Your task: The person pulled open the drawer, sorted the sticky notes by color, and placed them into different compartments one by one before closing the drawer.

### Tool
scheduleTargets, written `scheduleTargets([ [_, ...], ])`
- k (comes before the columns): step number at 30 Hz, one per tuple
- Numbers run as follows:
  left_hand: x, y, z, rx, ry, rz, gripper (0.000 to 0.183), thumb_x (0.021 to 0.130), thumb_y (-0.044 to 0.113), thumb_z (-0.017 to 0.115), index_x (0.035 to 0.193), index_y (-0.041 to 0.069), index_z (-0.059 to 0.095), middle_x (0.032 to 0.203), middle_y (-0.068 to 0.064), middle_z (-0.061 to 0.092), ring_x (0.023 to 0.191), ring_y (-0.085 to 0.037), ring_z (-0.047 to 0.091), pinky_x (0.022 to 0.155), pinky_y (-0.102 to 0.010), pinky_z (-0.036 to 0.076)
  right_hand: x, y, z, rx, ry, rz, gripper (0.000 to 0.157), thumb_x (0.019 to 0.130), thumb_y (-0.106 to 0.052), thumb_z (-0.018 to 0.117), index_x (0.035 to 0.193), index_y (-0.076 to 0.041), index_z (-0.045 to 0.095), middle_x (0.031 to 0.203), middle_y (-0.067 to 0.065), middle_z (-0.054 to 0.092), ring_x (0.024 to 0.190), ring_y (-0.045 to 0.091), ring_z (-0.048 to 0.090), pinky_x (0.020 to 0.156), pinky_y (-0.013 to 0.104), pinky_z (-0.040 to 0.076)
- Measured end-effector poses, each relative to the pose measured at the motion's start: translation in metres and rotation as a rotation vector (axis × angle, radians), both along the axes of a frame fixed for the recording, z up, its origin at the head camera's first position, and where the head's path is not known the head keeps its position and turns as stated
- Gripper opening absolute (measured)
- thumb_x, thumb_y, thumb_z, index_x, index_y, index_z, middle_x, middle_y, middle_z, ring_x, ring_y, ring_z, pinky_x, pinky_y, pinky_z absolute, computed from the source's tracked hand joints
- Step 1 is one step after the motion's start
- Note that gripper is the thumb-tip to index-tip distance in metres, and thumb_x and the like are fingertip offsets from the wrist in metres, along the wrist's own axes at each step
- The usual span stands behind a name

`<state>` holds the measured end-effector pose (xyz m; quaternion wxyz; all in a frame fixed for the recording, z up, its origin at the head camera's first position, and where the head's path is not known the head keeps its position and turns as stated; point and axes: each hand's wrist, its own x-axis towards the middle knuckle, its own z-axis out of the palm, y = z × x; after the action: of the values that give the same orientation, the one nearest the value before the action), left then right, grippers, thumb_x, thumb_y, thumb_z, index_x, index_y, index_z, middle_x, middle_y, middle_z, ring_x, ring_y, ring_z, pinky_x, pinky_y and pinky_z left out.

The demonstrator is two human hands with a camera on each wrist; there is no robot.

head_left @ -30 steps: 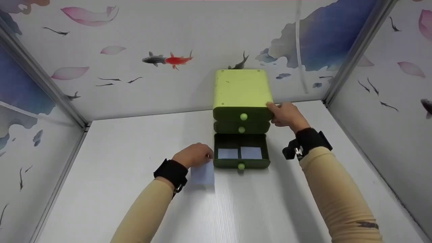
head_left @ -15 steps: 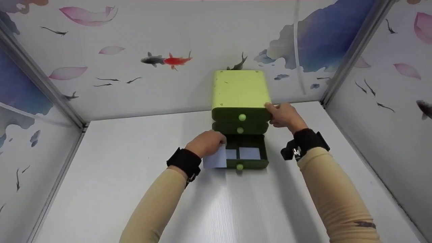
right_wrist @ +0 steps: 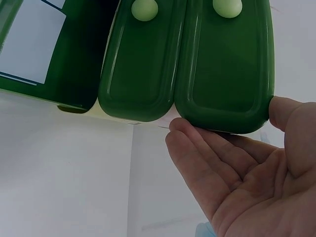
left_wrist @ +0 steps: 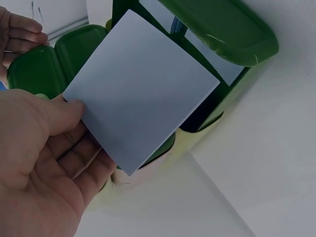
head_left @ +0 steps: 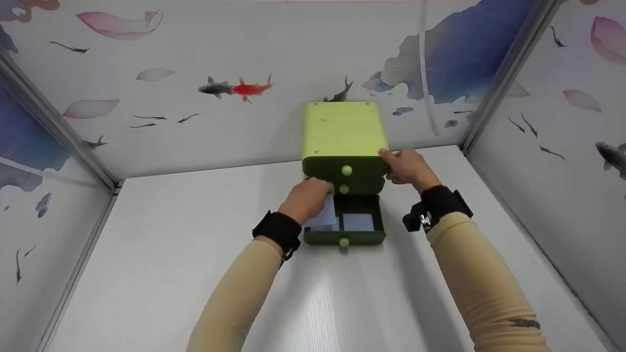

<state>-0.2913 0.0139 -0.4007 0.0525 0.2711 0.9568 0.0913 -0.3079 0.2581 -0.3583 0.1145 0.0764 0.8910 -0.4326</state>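
Observation:
In the head view, a small green cabinet (head_left: pixel 344 128) of stacked drawers has its bottom drawer (head_left: pixel 362 238) pulled out. My left hand (head_left: pixel 307 198) pinches a pale blue-white paper card (left_wrist: pixel 140 91) between thumb and fingers, tilted over the drawer's left compartment. Another pale card (head_left: pixel 358 222) lies in the right compartment; the left compartment's contents are partly covered by the held card. My right hand (head_left: pixel 410 168) grips the cabinet's upper right corner. Its thumb (right_wrist: pixel 284 112) lies at the top edge and its fingers rest along the side.
Above the pulled-out drawer are two closed drawers with round light-green knobs (head_left: pixel 346 170). The cabinet stands on a white table (head_left: pixel 195 254) near the back wall (head_left: pixel 254 127). Painted walls enclose the table at the left and right.
My left hand has moved right and away from me, carrying the card from beside the drawer to over its left compartment. My right hand keeps its place on the cabinet.

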Motion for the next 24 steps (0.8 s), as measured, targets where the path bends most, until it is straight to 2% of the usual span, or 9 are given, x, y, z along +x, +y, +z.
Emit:
scheduleTargets([
  [8,-0.002,0.008,-0.01,-0.011,0.072,-0.021,0.028,0.098,0.001,0.051,0.115,0.012,0.071,0.112,-0.007,0.072,0.101,-0.022,0.068,0.086,-0.036,0.056,0.001,0.0,0.0,0.008,0.005,-0.005,0.055,0.101,-0.046,0.041,0.107,0.005,0.059,0.09,0.008,0.062,0.069,0.006,0.061,0.075,0.023,0.056],
  [10,-0.003,0.011,-0.014,-0.024,0.075,-0.022,0.027,0.098,0.001,0.051,0.112,0.012,0.072,0.109,-0.007,0.072,0.096,-0.021,0.068,0.083,-0.036,0.057,0.001,0.0,-0.001,0.007,0.006,-0.01,0.055,0.101,-0.047,0.041,0.108,0.005,0.06,0.092,0.01,0.062,0.07,0.006,0.061,0.076,0.024,0.056],
  [14,-0.007,0.017,-0.023,-0.069,0.06,-0.018,0.028,0.098,0.0,0.052,0.11,0.014,0.073,0.105,-0.006,0.073,0.09,-0.02,0.068,0.078,-0.034,0.057,0.0,0.0,-0.003,0.007,-0.004,-0.022,0.058,0.101,-0.047,0.041,0.114,0.006,0.059,0.102,0.015,0.063,0.083,0.014,0.065,0.082,0.027,0.057],
  [17,-0.009,0.02,-0.028,-0.112,0.047,-0.013,0.029,0.099,0.001,0.051,0.111,0.016,0.073,0.106,-0.006,0.073,0.092,-0.02,0.068,0.078,-0.034,0.057,0.0,-0.001,-0.003,0.004,-0.003,-0.025,0.057,0.101,-0.047,0.041,0.114,0.006,0.059,0.105,0.017,0.063,0.087,0.016,0.066,0.084,0.029,0.057],
  [20,-0.01,0.023,-0.035,-0.132,0.041,-0.011,0.028,0.098,0.002,0.052,0.109,0.016,0.074,0.104,-0.006,0.072,0.091,-0.021,0.068,0.076,-0.034,0.057,0.0,0.0,-0.003,0.002,0.005,-0.025,0.057,0.1,-0.047,0.042,0.114,0.006,0.059,0.104,0.017,0.063,0.08,0.012,0.065,0.083,0.029,0.057],
  [24,-0.011,0.026,-0.046,-0.124,0.021,0.0,0.023,0.098,0.003,0.053,0.097,0.013,0.074,0.094,-0.006,0.072,0.078,-0.017,0.062,0.065,-0.031,0.05,0.0,0.0,-0.003,0.015,0.016,-0.023,0.059,0.1,-0.047,0.042,0.112,0.007,0.06,0.102,0.017,0.065,0.073,0.007,0.064,0.082,0.03,0.057],
])
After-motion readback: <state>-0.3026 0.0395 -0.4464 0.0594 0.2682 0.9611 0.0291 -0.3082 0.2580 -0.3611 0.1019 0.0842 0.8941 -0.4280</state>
